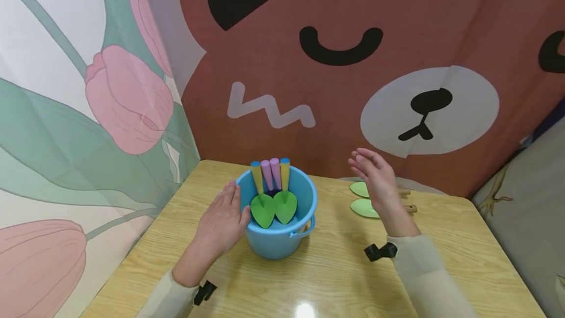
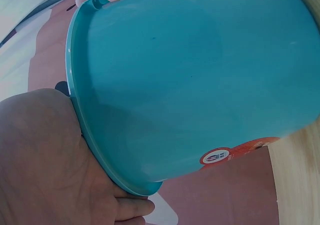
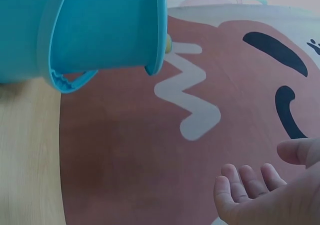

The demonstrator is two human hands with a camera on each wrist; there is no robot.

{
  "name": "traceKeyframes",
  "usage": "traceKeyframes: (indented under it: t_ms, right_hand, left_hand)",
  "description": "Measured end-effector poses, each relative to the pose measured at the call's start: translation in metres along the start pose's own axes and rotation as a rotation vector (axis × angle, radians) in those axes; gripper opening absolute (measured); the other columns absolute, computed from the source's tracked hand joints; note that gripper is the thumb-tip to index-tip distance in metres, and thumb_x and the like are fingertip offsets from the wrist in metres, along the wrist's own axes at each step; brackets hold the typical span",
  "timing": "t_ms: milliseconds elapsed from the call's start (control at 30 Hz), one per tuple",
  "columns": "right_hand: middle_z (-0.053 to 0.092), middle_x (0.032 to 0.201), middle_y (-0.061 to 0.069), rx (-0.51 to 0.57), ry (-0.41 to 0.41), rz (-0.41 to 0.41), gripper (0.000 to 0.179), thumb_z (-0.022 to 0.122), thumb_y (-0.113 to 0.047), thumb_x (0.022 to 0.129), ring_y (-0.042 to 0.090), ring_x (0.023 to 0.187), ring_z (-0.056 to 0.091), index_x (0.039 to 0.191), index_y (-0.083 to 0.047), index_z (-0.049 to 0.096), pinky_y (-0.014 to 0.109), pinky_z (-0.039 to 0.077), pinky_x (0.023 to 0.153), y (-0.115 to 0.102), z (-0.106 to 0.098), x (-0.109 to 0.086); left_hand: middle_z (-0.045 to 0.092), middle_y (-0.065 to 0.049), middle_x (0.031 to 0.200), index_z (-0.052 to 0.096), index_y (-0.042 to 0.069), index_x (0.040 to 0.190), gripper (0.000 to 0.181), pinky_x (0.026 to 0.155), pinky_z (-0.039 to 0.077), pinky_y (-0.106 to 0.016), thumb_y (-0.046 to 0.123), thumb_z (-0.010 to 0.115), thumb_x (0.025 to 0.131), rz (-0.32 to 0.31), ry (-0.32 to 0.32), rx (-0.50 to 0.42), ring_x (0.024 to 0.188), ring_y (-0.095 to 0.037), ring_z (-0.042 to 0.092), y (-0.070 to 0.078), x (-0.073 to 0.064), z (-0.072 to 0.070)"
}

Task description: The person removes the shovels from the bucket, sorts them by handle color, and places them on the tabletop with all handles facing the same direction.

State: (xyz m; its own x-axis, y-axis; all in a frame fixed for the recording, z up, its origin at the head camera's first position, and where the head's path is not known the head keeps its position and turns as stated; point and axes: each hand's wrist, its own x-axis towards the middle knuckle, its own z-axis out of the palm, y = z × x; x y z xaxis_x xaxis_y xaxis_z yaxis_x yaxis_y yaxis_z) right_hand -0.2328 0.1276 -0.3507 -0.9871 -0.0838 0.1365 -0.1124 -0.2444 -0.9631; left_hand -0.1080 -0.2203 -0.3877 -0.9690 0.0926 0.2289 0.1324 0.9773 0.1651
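Note:
A light blue bucket (image 1: pixel 275 244) stands on the table with its handle (image 1: pixel 304 229) hanging down. Inside it, two toy trowels with green blades (image 1: pixel 263 210) and yellow handles (image 1: pixel 284 175) lean side by side. Between them rise two pink-purple handles (image 1: pixel 267 174), their lower ends hidden. My left hand (image 1: pixel 220 222), fingers straight, lies against the bucket's left rim; the left wrist view shows the palm (image 2: pixel 40 155) along that rim. My right hand (image 1: pixel 377 180) is raised right of the bucket, fingers loosely bent and holding nothing; the right wrist view shows the hand (image 3: pixel 265 190) apart from the bucket.
Two pale green trowels (image 1: pixel 364 208) with wooden handles lie on the table (image 1: pixel 335 278), partly behind my right hand and wrist. A printed cloth with a bear face (image 1: pixel 335 112) hangs behind the table, and a tulip-print cloth (image 1: pixel 128 102) on the left.

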Motion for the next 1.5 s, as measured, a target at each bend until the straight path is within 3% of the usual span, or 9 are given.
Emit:
traceKeyframes:
  t_ms: [333, 633, 967, 1133, 1500]
  right_hand:
    - [0.059, 0.133, 0.006, -0.064, -0.030, -0.015, 0.038, 0.062, -0.028, 0.102, 0.024, 0.126, 0.059, 0.135, -0.010, 0.055, 0.040, 0.043, 0.114, 0.006, 0.021, 0.011]
    - [0.060, 0.133, 0.006, -0.122, -0.051, -0.007, 0.044, 0.060, -0.028, 0.103, 0.026, 0.127, 0.059, 0.139, -0.005, 0.053, 0.044, 0.043, 0.114, 0.009, 0.033, 0.016]
    - [0.056, 0.142, 0.016, -0.232, -0.106, -0.030, 0.047, 0.060, -0.029, 0.103, 0.029, 0.128, 0.059, 0.143, -0.006, 0.051, 0.037, 0.049, 0.108, 0.013, 0.054, 0.026]
    - [0.058, 0.139, 0.014, -0.266, -0.148, -0.022, 0.044, 0.062, -0.027, 0.102, 0.030, 0.127, 0.060, 0.141, -0.008, 0.053, 0.035, 0.051, 0.105, 0.014, 0.062, 0.029]
    - [0.057, 0.141, 0.014, -0.372, -0.236, -0.006, 0.045, 0.062, -0.027, 0.102, 0.033, 0.130, 0.057, 0.142, -0.010, 0.053, 0.045, 0.047, 0.110, 0.016, 0.073, 0.033]
  left_hand:
    - [0.026, -0.028, 0.162, 0.033, -0.011, 0.152, 0.069, 0.123, 0.025, -0.051, 0.041, 0.036, 0.107, -0.005, -0.007, -0.002, 0.152, -0.040, 0.023, 0.001, -0.001, 0.000]
    - [0.026, -0.028, 0.162, 0.033, -0.011, 0.152, 0.069, 0.123, 0.024, -0.050, 0.041, 0.036, 0.107, 0.003, -0.005, -0.004, 0.153, -0.039, 0.022, 0.001, -0.001, -0.001]
    - [0.028, -0.028, 0.161, 0.034, -0.012, 0.151, 0.068, 0.123, 0.025, -0.051, 0.040, 0.037, 0.107, 0.005, 0.009, 0.003, 0.152, -0.040, 0.024, 0.001, -0.001, -0.002]
    - [0.027, -0.028, 0.161, 0.033, -0.012, 0.152, 0.068, 0.123, 0.025, -0.051, 0.040, 0.037, 0.107, 0.008, 0.006, 0.002, 0.152, -0.040, 0.025, 0.000, -0.001, -0.001]
    - [0.027, -0.028, 0.162, 0.033, -0.011, 0.152, 0.069, 0.123, 0.024, -0.051, 0.040, 0.036, 0.107, 0.009, -0.002, 0.009, 0.152, -0.040, 0.023, 0.000, 0.000, 0.000]
